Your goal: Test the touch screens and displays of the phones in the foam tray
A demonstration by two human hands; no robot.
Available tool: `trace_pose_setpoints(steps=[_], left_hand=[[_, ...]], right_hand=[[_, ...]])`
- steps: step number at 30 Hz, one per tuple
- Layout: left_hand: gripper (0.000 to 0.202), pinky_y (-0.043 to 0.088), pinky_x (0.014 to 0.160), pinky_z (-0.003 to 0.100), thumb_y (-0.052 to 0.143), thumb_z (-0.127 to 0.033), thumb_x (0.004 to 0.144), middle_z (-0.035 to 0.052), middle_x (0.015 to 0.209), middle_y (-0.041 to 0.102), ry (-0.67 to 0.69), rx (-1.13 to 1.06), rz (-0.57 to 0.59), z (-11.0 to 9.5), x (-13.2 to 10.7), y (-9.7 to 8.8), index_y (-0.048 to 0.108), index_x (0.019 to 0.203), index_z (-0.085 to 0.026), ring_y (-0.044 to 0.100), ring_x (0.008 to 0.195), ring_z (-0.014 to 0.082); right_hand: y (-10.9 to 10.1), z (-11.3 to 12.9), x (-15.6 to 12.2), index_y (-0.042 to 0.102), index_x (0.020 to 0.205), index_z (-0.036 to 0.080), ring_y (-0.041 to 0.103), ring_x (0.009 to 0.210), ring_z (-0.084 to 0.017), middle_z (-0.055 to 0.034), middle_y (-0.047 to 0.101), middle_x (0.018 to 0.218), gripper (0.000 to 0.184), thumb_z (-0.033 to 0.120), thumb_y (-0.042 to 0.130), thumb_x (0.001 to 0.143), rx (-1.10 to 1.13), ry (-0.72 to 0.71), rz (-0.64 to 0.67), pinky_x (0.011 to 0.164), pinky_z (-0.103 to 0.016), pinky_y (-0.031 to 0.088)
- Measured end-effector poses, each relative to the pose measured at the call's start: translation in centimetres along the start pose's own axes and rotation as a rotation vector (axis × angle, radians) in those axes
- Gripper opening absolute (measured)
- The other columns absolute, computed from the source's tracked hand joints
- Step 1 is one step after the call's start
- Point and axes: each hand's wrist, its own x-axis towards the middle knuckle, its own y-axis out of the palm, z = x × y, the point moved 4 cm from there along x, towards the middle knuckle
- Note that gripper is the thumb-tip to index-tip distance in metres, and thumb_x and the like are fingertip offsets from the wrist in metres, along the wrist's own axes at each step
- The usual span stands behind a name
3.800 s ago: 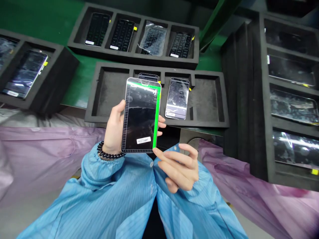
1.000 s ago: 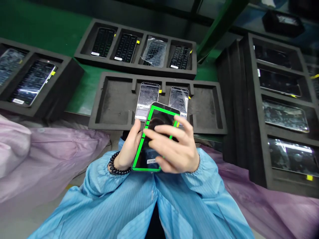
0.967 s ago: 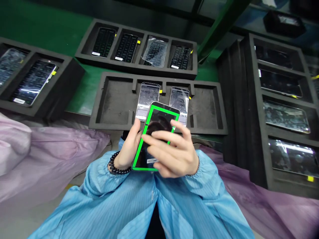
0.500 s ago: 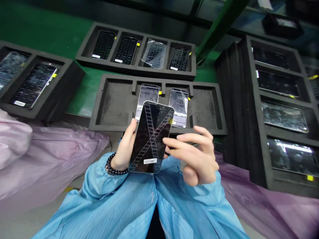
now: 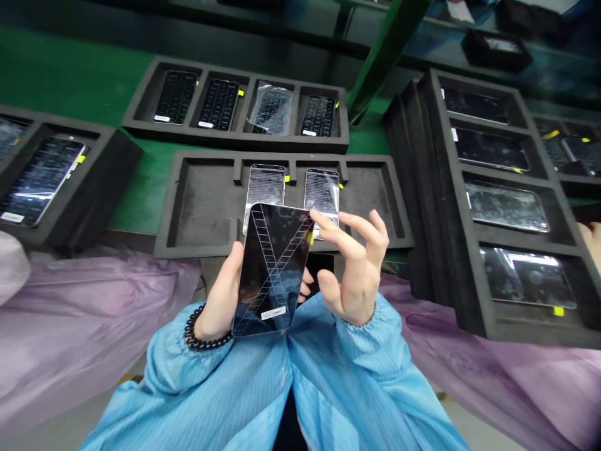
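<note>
My left hand (image 5: 220, 300) grips a phone (image 5: 272, 268) from behind, tilted up toward me. Its dark screen shows a white X made of ladder-like lines and has a small white label near the bottom. My right hand (image 5: 354, 269) hovers just right of the phone with fingers spread and curved, one fingertip near its upper right corner, holding nothing. Behind the phone a dark foam tray (image 5: 201, 207) holds two phones (image 5: 265, 185) with lit screens in its middle slots.
A farther foam tray (image 5: 141, 103) holds several phones, one in a plastic bag (image 5: 270, 106). A stack of trays with phones stands at the right (image 5: 498, 207), another at the left (image 5: 42, 181). Pink sheeting (image 5: 94, 313) lies along the near edge. Another person's hand (image 5: 592, 241) shows at the far right.
The phone's screen went from a green border to a white X pattern. My right hand lifted off the screen, swung out right, and now sits beside the phone's upper right corner.
</note>
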Motion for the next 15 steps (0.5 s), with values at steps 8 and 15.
trace_pose_setpoints(steps=[8, 15], left_hand=[[0.067, 0.044, 0.12, 0.04, 0.05, -0.059, 0.09, 0.0089, 0.134, 0.067, 0.092, 0.014, -0.055, -0.1, 0.8, -0.4, 0.051, 0.144, -0.019, 0.057, 0.135, 0.0264], [0.063, 0.047, 0.118, 0.04, 0.035, -0.058, 0.096, 0.0072, 0.123, 0.072, 0.063, 0.028, -0.108, -0.9, 0.9, 0.6, 0.058, 0.138, -0.017, 0.06, 0.131, 0.0268]], right_hand=[[0.0, 1.6, -0.7, 0.063, 0.105, 0.021, 0.066, 0.109, -0.018, -0.0008, 0.079, 0.11, 0.037, 0.038, 0.03, 0.106, 0.017, -0.127, 0.064, 0.126, -0.046, 0.026], [1.0, 3.4, -2.5, 0.07, 0.09, 0.022, 0.065, 0.11, -0.015, -0.0012, 0.08, 0.107, 0.043, 0.035, 0.032, 0.104, 0.116, -0.257, 0.056, 0.127, -0.042, 0.026]])
